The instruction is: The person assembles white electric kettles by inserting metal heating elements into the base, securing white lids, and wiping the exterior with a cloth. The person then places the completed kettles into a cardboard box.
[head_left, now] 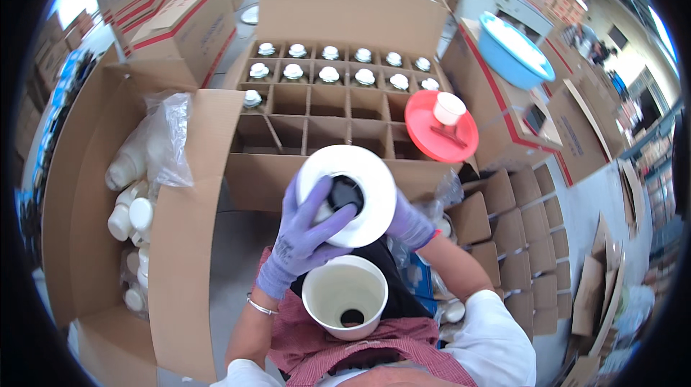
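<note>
Steadying the white disc (378, 192) in two gloved hands looks secure enough, yet its wide smooth rim seems the likeliest source of trouble. The left hand (306, 232) is half curled, thumb and fingers spread, with the disc's lower left in its grasp and fingertips at the black piece (346, 196) in the middle; whether that piece is fixed there or loose, I cannot tell. The right hand (407, 223) is mostly hidden behind the disc's right edge, so how far it is closed, and how well it supports the far side, cannot be made out. Should the gloves slide on that surface, the disc could tip or drop, perhaps onto the tub (327, 292), which sits just below at the lap with its mouth up. A dark round spot shows at the tub's bottom; if it is a hole, anything small falling in might slip through. The tub itself could roll off if the knees shift, since nothing visible holds it. Beyond the hands, the carton (266, 180) carries capped bottles (329, 74) in its rear cells, and the red plate (419, 124) lies across its right front corner over open cells. With a small cup (449, 107) and a red tool (448, 135) on it, a stray right elbow or a jolt to the carton could upset it and spill both into the cells below.
</note>
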Motion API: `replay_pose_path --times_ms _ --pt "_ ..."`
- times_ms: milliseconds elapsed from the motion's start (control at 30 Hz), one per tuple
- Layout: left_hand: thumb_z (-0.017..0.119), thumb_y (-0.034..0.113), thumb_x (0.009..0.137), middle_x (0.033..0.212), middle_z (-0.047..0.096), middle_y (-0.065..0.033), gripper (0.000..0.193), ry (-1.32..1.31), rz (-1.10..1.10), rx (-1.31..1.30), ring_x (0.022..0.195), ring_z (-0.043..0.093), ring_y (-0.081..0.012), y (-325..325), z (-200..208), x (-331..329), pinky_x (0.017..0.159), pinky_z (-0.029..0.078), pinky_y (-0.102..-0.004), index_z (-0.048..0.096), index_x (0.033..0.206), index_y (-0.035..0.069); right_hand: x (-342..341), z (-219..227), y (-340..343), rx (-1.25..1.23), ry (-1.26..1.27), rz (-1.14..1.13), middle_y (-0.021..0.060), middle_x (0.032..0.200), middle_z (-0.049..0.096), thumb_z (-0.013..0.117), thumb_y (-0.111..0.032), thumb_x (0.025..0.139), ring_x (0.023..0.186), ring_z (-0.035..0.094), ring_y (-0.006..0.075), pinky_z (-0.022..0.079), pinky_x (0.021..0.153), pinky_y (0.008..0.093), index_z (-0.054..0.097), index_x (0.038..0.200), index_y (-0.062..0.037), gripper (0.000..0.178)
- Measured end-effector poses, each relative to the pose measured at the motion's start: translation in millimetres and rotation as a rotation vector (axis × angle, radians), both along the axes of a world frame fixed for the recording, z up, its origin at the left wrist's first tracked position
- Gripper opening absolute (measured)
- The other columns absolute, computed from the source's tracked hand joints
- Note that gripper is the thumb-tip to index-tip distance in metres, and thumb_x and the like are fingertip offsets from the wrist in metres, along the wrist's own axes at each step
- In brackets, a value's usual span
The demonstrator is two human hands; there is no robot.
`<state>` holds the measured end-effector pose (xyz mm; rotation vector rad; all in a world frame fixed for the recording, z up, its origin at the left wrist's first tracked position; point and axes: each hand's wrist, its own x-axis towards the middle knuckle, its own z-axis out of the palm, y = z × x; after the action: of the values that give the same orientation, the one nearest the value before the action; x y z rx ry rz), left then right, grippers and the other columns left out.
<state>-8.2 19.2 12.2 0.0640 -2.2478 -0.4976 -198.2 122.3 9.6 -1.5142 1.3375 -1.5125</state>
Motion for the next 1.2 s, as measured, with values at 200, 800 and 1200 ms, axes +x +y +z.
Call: replay_pose_path --times_ms 200,800,1200 --pt "0.067 0.016 0.086 0.134 0.056 -0.0179 0.042 -0.033 0.398 0.152 0.128 0.047 -0.0408 -73.9 -14.8 9.8 0.112 0.033 -0.051 0.062 0.125 0.002 -147.4 -19.9 -106.6 0.665 0.946 -0.422 0.0179 0.125 0.061 0.056 -0.055 0.092 0.105 0.064 0.0322 0.052 0.088 0.0418 0.058 0.127 -0.0068 0.059" --pt "0.05 0.0 0.093 0.137 0.058 -0.0164 0.039 0.111 0.326 0.815 0.13 0.053 -0.0262 -78.1 -57.7 29.7 0.109 0.039 -0.0347 0.06 0.131 -0.004 -30.7 -103.6 -405.9 0.211 1.149 -0.305 0.0124 0.122 0.058 0.07 -0.046 0.084 0.114 0.059 0.0307 0.029 0.107 0.0625 0.05 0.136 -0.0313 0.057" --pt "0.041 0.066 0.097 0.155 0.033 -0.0144 0.078 0.414 -0.689 1.929 0.132 0.049 -0.0369 -77.4 -46.2 -53.5 0.102 0.051 -0.0496 0.029 0.153 0.013 -45.4 91.5 -90.8 -0.48 0.967 -0.148 0.0143 0.101 0.053 0.074 -0.014 0.072 0.094 0.053 0.0343 0.043 0.085 0.0477 0.059 0.115 -0.0104 0.045"
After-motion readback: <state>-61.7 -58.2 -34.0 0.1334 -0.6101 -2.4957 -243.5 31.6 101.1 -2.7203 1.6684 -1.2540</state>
